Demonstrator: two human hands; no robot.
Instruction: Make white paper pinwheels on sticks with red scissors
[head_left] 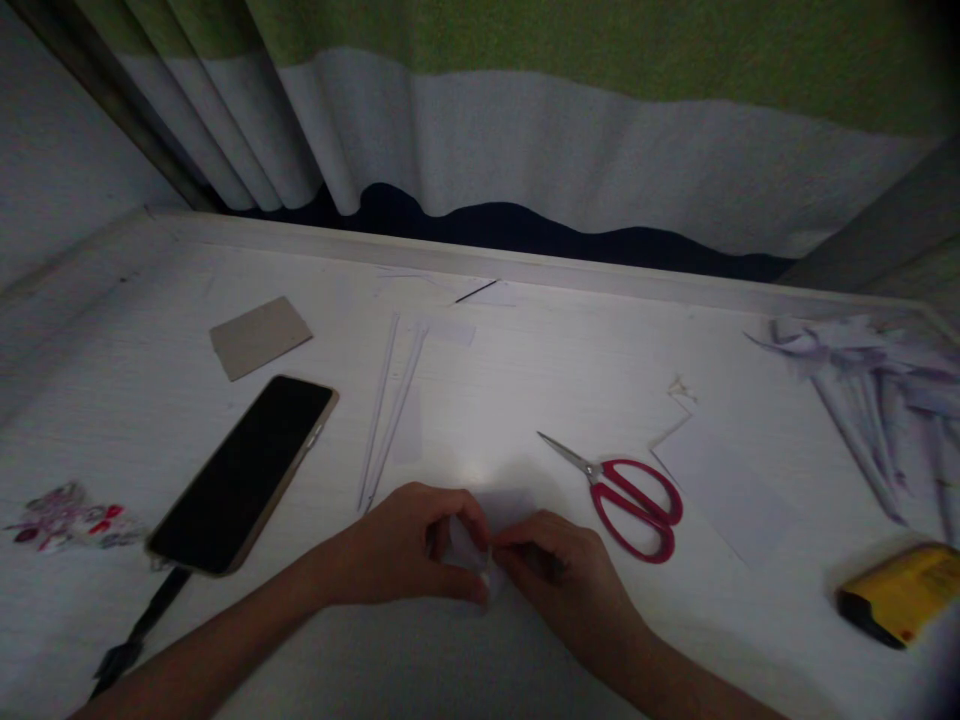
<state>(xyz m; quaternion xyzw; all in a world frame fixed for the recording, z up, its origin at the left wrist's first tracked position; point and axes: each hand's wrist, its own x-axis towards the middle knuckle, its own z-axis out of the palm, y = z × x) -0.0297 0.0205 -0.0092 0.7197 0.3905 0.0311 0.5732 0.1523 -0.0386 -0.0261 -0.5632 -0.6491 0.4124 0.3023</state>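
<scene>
At the near centre of the white bench (525, 360), the left hand (409, 545) and the right hand (559, 570) meet with fingertips together, both closed in a pinch on a small piece of white paper (466, 552). The paper sits between the two hands, touching the fingers of each, with its lower corner showing just below the left thumb; whether it rests on the bench or is lifted slightly off it cannot be told. Both forearms enter from the near edge.

Just right of the right hand lie red-handled scissors (626, 495), blades shut and pointing to the far left. Beside the scissors, further right, lies a white paper sheet (720, 485), flat on the bench. Just beyond the left hand, two thin white paper strips (390, 410) run toward the far side, close to each other. To the left, a phone (244, 470) lies face up with a dark screen, and a black cable (139, 630) leads from its near end. Farther off, a piece of grey card (259, 335) lies apart from the phone. At the near left edge sits a small patterned packet (67, 515). At the far right lies a heap of rolled paper sticks (877, 400), and near it, toward the near right, a yellow object (904, 590). A striped curtain (525, 130) hangs behind the bench.
</scene>
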